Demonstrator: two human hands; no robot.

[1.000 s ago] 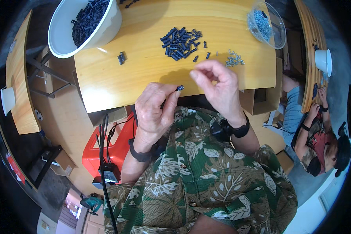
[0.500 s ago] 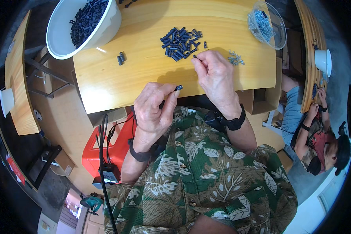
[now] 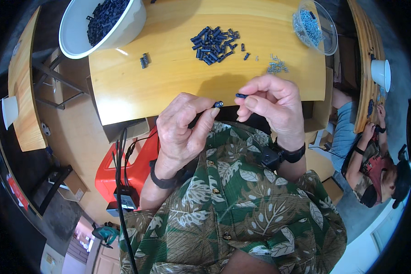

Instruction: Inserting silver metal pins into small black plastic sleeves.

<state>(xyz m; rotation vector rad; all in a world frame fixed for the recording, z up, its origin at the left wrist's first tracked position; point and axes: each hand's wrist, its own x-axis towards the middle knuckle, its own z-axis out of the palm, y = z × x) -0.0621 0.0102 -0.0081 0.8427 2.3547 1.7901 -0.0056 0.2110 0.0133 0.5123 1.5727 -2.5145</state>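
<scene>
With 12 o'clock at the top of the view, a short, round, black tube (image 3: 218,104) is held over the near edge of the yellow wooden table (image 3: 169,82). Its long side lies nearly flat across, and its shiny round end is turned to about 3 o'clock. The tube is pinched by the thumb and first finger of the left hand (image 3: 180,128), and its back end is hidden by them. A small, thin, dark piece (image 3: 241,96) is pinched by the right hand (image 3: 281,109), with its tip aimed at 9 o'clock; a small gap is left between the two parts. The right hand's other fingers are loosely bent. At 12 o'clock from the tube, a heap of black tubes (image 3: 212,45) is seen. Small silver screws (image 3: 277,67) are spread at 1 o'clock, and a big white plastic tub (image 3: 131,34) is set at 10 o'clock.
</scene>
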